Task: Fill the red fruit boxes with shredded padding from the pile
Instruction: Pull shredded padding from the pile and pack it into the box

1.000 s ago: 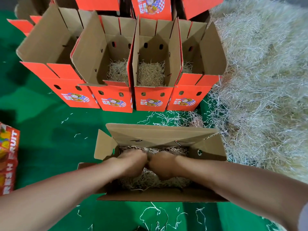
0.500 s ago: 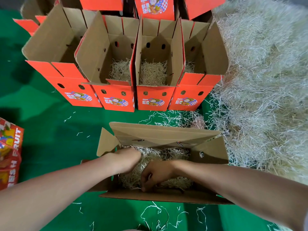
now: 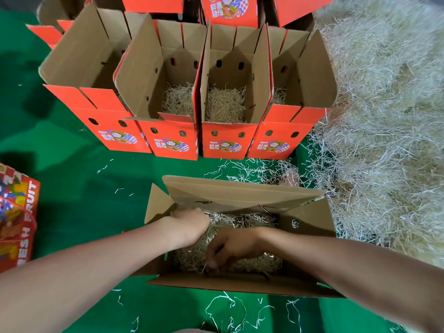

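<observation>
Both hands, left (image 3: pixel 189 228) fisted and right (image 3: pixel 230 248) with fingers apart, press padding (image 3: pixel 242 221) into the near box (image 3: pixel 240 195); three far boxes (image 3: pixel 225 104) show padding, a fourth's floor is hidden, and the pile (image 3: pixel 384 116) at right stays large.

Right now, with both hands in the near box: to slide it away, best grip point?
Probably the two short end walls of the near box, one hand from each side. The right end has a hole, and the left end flap stands up. The long flaps look loose, so they would likely fold rather than carry.

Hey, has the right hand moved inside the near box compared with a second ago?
Yes. The right hand has shifted toward the near wall of the open box, away from the left hand, fingers digging into the padding.
</observation>
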`<state>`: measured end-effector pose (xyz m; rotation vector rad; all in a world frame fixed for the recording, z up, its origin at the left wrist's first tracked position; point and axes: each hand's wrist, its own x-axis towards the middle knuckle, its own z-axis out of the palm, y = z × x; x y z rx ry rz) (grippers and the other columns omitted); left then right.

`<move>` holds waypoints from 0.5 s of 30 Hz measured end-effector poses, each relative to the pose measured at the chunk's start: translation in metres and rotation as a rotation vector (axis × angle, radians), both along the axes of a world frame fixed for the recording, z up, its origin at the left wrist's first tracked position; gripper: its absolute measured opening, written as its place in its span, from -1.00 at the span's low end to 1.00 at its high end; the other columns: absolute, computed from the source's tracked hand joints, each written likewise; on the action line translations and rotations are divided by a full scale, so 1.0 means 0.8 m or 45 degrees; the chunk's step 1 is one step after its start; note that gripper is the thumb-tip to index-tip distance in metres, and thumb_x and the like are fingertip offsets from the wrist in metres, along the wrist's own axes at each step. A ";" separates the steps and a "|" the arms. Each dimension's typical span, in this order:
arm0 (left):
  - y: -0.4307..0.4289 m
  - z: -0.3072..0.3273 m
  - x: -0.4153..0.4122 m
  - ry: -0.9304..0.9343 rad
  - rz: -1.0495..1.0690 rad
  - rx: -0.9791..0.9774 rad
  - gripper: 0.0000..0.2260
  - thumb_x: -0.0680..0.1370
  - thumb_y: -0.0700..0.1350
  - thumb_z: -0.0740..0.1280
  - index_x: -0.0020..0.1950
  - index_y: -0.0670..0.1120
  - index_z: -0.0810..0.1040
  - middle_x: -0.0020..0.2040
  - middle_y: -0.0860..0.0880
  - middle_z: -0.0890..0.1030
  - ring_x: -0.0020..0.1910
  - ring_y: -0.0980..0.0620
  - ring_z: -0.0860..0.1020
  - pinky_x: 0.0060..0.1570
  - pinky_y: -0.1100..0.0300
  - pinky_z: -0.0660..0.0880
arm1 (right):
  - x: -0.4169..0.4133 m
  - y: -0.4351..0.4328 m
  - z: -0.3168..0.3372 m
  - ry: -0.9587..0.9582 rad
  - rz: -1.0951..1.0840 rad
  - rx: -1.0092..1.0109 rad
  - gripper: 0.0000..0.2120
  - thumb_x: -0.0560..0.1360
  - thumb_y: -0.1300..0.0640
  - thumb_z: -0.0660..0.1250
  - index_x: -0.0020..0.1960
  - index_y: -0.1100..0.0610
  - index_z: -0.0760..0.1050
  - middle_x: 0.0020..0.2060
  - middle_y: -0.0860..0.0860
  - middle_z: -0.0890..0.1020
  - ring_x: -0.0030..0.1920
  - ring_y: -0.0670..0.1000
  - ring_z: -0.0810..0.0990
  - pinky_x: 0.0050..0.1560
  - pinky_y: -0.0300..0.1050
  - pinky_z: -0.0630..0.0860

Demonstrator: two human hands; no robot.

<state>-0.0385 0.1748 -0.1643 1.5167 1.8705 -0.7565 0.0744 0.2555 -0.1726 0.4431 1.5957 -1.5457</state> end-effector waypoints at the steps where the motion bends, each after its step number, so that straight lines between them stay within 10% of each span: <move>1: 0.001 0.002 0.003 0.042 -0.065 -0.050 -0.72 0.49 -0.44 0.15 0.11 -0.25 0.52 0.09 -0.20 0.54 0.03 -0.17 0.53 -0.08 0.07 0.46 | -0.001 0.005 -0.006 -0.046 -0.141 0.090 -0.84 0.51 0.37 0.23 -0.18 0.19 0.50 -0.27 0.05 0.54 -0.30 -0.08 0.51 -0.26 -0.27 0.51; 5: 0.001 -0.008 0.016 0.014 -0.426 -0.445 -0.72 0.61 -0.19 0.16 0.31 -0.19 0.44 0.27 -0.13 0.49 0.23 -0.09 0.48 0.03 0.14 0.43 | 0.007 0.029 -0.030 0.158 0.335 1.122 -0.83 0.52 0.30 0.20 0.02 0.33 0.53 -0.13 0.19 0.59 -0.06 0.14 0.62 -0.16 -0.10 0.51; 11: -0.003 -0.034 0.019 -0.201 -0.519 -0.532 -0.62 0.60 -0.21 0.16 0.42 -0.23 0.30 0.37 -0.24 0.34 0.22 -0.17 0.44 0.10 0.03 0.43 | 0.034 0.031 -0.052 0.039 1.066 1.008 -0.17 0.45 0.27 0.32 0.51 -0.08 -0.11 0.50 0.15 0.00 0.30 0.24 0.38 0.17 0.08 0.44; 15: 0.002 -0.034 0.019 -0.155 -0.449 -0.586 -0.71 0.58 -0.27 0.17 0.27 -0.33 0.43 0.27 -0.29 0.46 0.22 -0.22 0.47 0.14 -0.02 0.42 | 0.036 0.043 -0.051 -0.084 1.111 1.266 -0.38 0.47 0.20 0.30 0.47 0.18 0.15 0.37 0.22 0.33 0.29 0.21 0.41 0.18 0.08 0.42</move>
